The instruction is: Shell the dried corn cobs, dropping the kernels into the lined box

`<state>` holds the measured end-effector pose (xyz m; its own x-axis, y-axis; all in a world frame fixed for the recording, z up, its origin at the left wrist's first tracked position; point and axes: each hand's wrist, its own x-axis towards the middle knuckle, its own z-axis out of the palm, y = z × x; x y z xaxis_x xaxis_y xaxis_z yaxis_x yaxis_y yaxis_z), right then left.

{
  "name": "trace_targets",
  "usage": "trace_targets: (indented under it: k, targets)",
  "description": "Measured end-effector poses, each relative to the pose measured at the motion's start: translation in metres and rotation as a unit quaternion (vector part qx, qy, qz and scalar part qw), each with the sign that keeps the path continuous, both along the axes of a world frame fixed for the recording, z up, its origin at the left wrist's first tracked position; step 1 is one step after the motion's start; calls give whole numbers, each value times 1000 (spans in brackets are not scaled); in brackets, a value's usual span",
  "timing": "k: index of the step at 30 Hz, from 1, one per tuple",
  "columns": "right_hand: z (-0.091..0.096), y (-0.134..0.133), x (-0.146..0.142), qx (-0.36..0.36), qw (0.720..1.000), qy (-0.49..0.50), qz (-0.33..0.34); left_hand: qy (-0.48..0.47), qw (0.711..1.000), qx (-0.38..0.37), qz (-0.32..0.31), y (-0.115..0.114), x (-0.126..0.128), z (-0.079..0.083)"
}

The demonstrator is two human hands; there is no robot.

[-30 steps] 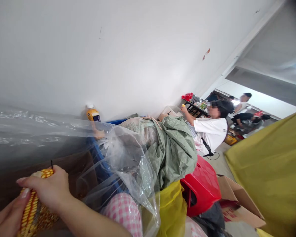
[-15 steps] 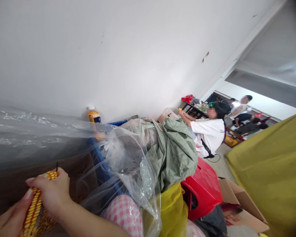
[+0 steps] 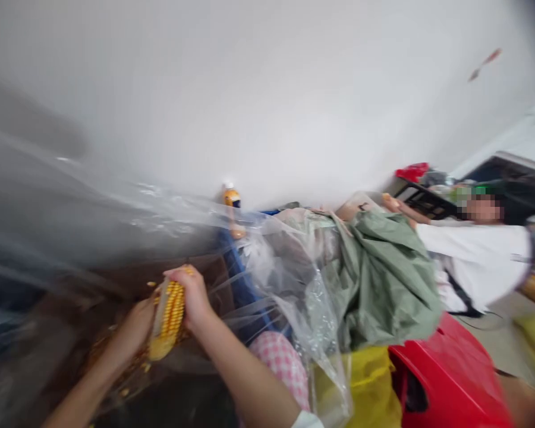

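A yellow corn cob (image 3: 169, 318) stands nearly upright between my two hands. My right hand (image 3: 192, 297) is wrapped round its upper end, thumb on top. My left hand (image 3: 136, 324) grips its left side lower down. Loose kernels (image 3: 116, 362) lie scattered below the cob in a brown cardboard box (image 3: 71, 333). The picture is smeared by motion.
A clear plastic sheet (image 3: 129, 214) drapes over the box and a blue crate (image 3: 241, 285). A bottle (image 3: 232, 199) stands at the white wall. A green sack (image 3: 383, 273), a red stool (image 3: 450, 380) and a yellow bag (image 3: 370, 392) lie right. Another person in white (image 3: 477, 255) sits behind.
The view has swung left and down, so my hands and the cob now sit nearer the middle. Both hands keep hold of the cob; loose kernels now show below.
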<state>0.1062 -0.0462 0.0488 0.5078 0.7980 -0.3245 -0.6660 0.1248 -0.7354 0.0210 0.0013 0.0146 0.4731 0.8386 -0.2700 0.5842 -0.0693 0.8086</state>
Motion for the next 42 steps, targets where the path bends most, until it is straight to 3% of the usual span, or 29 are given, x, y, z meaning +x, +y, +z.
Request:
trace_targets:
  k: [2,3,5,7,10,13,22,26,28,30,32,34,36,39,42]
  targets:
    - [0,-3,3,-9,1000,8,-9,-38,997,-5,-67,5,-6,-3]
    - [-1,-4,5,-23,999,20,-6,-25,997,25,-67,7,-10,-1]
    - [-4,-5,6,-40,999,10,-11,37,994,102,-30,9,-17,6]
    - [-8,-5,3,-39,998,-39,-24,36,990,135,9,8,-21,15]
    - [-13,-6,-6,-31,996,-87,-19,-71,995,65,-29,-2,-20,27]
    - [-18,-6,-15,-23,996,-86,-2,-69,992,62,-81,-14,-17,29]
    - [-25,-8,-13,-42,998,-55,3,-113,992,18,-53,-19,-9,5]
    - [-28,-9,-5,-41,996,-78,-4,-21,998,4,-51,-4,-7,-2]
    - [-30,-10,-1,-73,992,-101,-14,85,991,93,-32,7,-15,2]
    - [-32,-10,1,-100,987,-125,-11,158,969,185,29,15,-25,11]
    - [-33,-9,0,-101,983,-155,4,113,977,176,36,17,-31,22]
    - [-31,-8,-3,-89,982,-167,24,-6,995,92,-27,9,-30,29]
    - [-29,-8,-8,-72,981,-177,34,-86,993,25,-78,-2,-25,31]
    - [-27,-7,-14,-51,979,-193,32,-104,992,16,-76,-15,-15,27]
    - [-25,-8,-17,-42,985,-165,36,-125,991,15,-52,-14,-14,20]
